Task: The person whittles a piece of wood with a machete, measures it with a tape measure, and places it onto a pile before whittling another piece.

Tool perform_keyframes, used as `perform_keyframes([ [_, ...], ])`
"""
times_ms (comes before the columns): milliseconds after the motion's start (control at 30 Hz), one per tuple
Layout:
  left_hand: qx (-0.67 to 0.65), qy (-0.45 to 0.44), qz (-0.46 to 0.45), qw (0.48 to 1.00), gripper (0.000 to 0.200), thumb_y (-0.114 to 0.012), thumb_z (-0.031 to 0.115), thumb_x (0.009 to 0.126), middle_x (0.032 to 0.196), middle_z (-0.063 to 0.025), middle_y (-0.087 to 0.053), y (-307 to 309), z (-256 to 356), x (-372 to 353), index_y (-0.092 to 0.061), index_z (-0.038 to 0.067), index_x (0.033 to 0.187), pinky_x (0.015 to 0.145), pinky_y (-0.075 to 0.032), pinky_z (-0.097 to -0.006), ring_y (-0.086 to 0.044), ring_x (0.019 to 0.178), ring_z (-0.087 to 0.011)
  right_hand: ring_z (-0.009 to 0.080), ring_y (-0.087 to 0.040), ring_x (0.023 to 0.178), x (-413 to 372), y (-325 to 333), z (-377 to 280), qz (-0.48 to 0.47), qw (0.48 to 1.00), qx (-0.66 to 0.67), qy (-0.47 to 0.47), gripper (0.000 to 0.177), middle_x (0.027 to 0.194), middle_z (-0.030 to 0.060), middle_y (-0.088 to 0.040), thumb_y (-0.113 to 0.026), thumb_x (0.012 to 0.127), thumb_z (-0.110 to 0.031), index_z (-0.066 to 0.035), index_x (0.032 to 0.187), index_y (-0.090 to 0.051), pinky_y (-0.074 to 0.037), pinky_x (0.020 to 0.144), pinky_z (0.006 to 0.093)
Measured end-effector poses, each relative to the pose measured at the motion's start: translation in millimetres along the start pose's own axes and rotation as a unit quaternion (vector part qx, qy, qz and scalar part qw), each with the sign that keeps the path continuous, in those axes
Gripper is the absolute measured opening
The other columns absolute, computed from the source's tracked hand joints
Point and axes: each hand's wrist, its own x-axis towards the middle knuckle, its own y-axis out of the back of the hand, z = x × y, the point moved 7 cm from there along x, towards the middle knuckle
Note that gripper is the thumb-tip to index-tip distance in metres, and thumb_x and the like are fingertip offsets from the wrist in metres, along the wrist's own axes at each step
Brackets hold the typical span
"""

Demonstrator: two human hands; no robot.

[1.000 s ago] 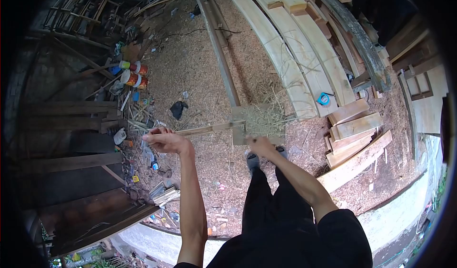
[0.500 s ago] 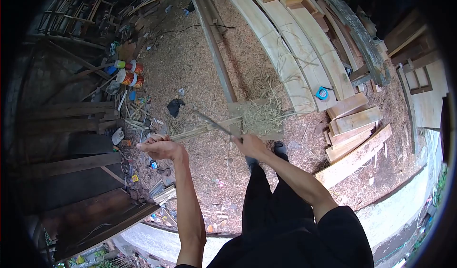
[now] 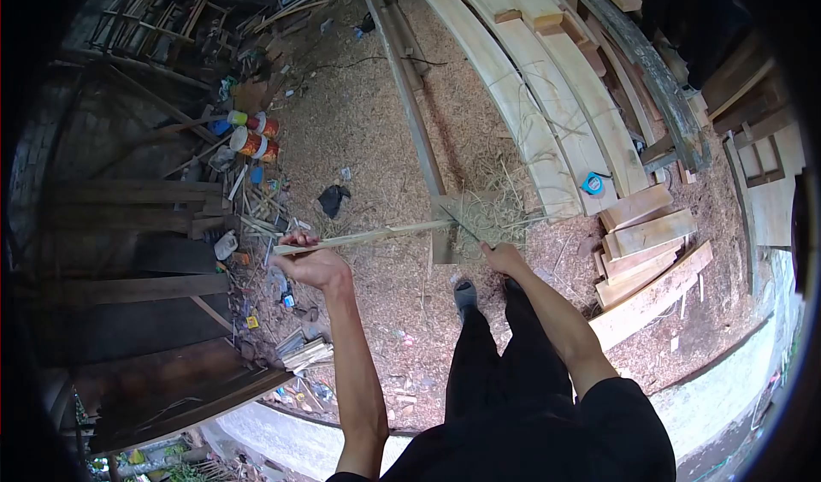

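My left hand (image 3: pixel 315 262) is closed around the near-left end of a long pale wooden strip (image 3: pixel 368 236). The strip runs rightward, its far end lying over a flat board (image 3: pixel 443 251) on the ground. In my right hand (image 3: pixel 506 260) is a long dark-bladed knife like a machete (image 3: pixel 466 228). Its blade slants up and left from my fist, the tip close by the strip's far end. Tangled thin shavings (image 3: pixel 487 217) cover much of the board around the blade.
Long planks (image 3: pixel 547 114) lie at the upper right, with a blue tape measure (image 3: pixel 593 183) on them. Short cut boards (image 3: pixel 650 230) are stacked below. A long beam (image 3: pixel 402 88) reaches up from the board. Paint buckets (image 3: pixel 253 144) and a black bag (image 3: pixel 333 200) sit leftward.
My right hand has moved right and the knife has swung from across the strip's middle to its far end. My left hand keeps its grip on the strip. The view has shifted slightly.
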Motion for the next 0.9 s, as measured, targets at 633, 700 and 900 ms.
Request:
perform_keyframes([
  [633, 0.105, -0.065, -0.102, 0.987, 0.032, -0.035, 0.036, 0.094, 0.066, -0.0009, -0.034, -49, -1, -33, -0.033, 0.009, 0.077, 0.053, -0.033, -0.025, -0.032, 0.056, -0.0101, 0.0329, -0.055, 0.055, -136, 27, -214, 0.032, 0.948, 0.193, 0.251, 0.062, 0.059, 0.0231, -0.054, -0.035, 0.088, -0.049, 0.006, 0.07, -0.059, -0.043, 0.058, 0.041],
  [700, 0.141, -0.083, -0.042, 0.986, 0.035, -0.033, 0.039, 0.094, 0.065, -0.0002, -0.032, -46, 4, -38, -0.031, 0.01, 0.074, 0.052, -0.032, -0.0245, -0.031, 0.055, -0.0096, 0.0332, -0.056, 0.056, -100, 4, -187, 0.013, 0.963, 0.187, 0.191, 0.061, 0.058, 0.0228, -0.055, -0.036, 0.088, -0.049, 0.005, 0.071, -0.059, -0.043, 0.059, 0.0414],
  [900, 0.129, -0.115, -0.038, 0.984, 0.038, -0.031, 0.042, 0.093, 0.062, 0.0024, -0.024, -18, 8, -26, -0.027, 0.011, 0.072, 0.047, -0.024, -0.0238, -0.023, 0.052, -0.0084, 0.036, -0.06, 0.064, -68, 15, -147, 0.003, 0.977, 0.121, 0.177, 0.063, 0.06, 0.0248, -0.056, -0.036, 0.086, -0.051, 0.006, 0.075, -0.06, -0.045, 0.064, 0.0444],
])
